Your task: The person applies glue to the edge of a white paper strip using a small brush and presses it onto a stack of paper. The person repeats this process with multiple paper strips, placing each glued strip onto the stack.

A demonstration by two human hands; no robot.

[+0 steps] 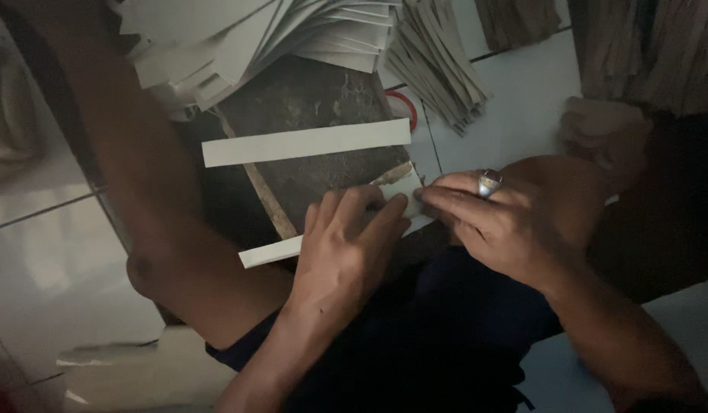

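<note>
Both hands, the left hand (345, 248) and right hand (491, 222), pinch a white paper strip (273, 251) on a dark board (308, 99); another strip (306, 142) lies above, paper stacks (254, 38) beyond.

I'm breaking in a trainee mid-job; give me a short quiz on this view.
1. True or false: the left hand and right hand both press the near strip.
2. What is on a finger of the right hand? A) tape B) ring C) thimble
3. Fill in: a second strip lies flat and untouched on the dark ____.

Key: 1 true; 2 B; 3 board.
</note>
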